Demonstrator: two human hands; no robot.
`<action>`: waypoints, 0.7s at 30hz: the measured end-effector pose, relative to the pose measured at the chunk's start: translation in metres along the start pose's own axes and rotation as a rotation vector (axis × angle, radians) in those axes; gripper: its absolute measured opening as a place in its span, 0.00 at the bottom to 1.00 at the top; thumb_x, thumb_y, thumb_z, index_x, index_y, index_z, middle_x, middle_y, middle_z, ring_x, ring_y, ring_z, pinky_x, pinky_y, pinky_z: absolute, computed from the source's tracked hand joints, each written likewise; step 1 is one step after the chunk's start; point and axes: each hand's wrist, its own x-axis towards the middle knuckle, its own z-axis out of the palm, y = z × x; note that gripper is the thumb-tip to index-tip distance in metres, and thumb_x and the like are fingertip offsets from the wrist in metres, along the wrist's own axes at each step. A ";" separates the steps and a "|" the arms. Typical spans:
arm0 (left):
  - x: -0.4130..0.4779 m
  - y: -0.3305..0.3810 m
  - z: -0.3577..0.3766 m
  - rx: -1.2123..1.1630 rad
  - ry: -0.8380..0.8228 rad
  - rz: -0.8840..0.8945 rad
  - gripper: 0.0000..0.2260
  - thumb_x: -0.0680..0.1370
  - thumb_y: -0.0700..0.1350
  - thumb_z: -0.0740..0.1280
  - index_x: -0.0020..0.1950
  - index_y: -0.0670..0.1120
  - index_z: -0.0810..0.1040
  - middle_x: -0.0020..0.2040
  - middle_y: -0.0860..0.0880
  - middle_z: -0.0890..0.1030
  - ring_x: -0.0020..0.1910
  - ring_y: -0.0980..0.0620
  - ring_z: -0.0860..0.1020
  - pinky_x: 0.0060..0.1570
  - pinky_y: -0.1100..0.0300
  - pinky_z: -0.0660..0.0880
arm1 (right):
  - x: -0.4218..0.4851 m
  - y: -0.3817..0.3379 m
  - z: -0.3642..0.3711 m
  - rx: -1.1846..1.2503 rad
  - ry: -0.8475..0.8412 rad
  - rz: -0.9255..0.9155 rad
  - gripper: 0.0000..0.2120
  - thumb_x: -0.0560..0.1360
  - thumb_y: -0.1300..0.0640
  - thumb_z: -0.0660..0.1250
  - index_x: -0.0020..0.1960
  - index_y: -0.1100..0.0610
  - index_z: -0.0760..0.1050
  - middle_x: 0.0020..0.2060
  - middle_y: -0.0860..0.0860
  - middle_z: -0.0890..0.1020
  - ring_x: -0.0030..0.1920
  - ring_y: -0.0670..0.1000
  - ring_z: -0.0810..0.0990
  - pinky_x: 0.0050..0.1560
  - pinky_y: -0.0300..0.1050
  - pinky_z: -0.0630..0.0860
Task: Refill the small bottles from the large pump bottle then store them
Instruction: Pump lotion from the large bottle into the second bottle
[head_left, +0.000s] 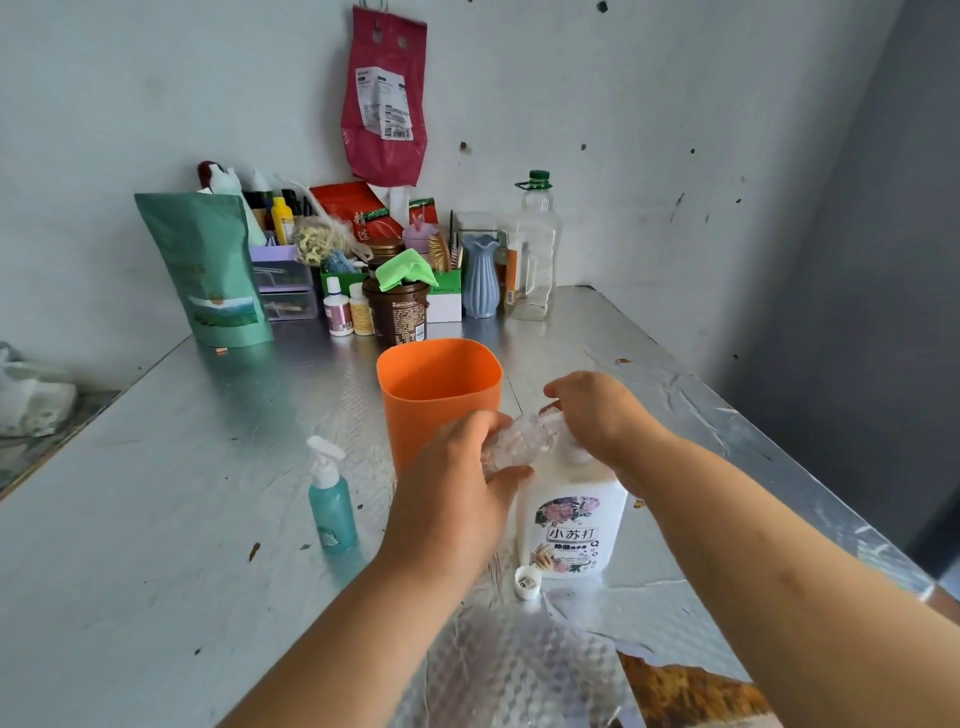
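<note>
A large white pump bottle (574, 525) with a flower label stands on the foil-covered table. My right hand (597, 410) lies over its pump head, fingers curled down on it. My left hand (457, 488) grips a small clear bottle (519, 439), tilted with its mouth at the pump's nozzle. A small teal spray bottle (332, 506) with a white head stands upright to the left. A small white cap (527, 582) lies on the table in front of the pump bottle.
An orange plastic cup (439, 389) stands just behind my hands. Along the back wall sit a green pouch (208, 270), small bottles, a brown jar (397, 312), a blue vase (480, 275) and a clear jug (535, 249). Bubble wrap (509, 670) lies at the near edge.
</note>
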 end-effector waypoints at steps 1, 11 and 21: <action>-0.001 0.000 0.000 0.005 -0.003 -0.002 0.16 0.75 0.50 0.73 0.61 0.54 0.76 0.57 0.58 0.78 0.48 0.63 0.71 0.42 0.82 0.64 | -0.001 0.000 0.001 0.045 -0.003 0.028 0.17 0.81 0.65 0.51 0.64 0.69 0.70 0.62 0.65 0.74 0.63 0.63 0.72 0.64 0.55 0.71; -0.002 0.004 -0.007 -0.047 -0.021 -0.019 0.21 0.76 0.50 0.72 0.67 0.54 0.73 0.64 0.58 0.76 0.54 0.66 0.70 0.49 0.74 0.64 | -0.017 -0.009 -0.018 0.311 -0.054 0.098 0.17 0.80 0.53 0.52 0.56 0.57 0.78 0.43 0.51 0.75 0.39 0.49 0.71 0.39 0.43 0.65; 0.002 0.001 -0.003 -0.087 -0.025 -0.033 0.17 0.74 0.46 0.74 0.62 0.53 0.77 0.58 0.58 0.79 0.53 0.62 0.74 0.44 0.80 0.66 | -0.005 -0.001 -0.011 0.134 0.028 -0.039 0.17 0.81 0.62 0.52 0.64 0.67 0.72 0.44 0.57 0.73 0.40 0.53 0.72 0.42 0.43 0.70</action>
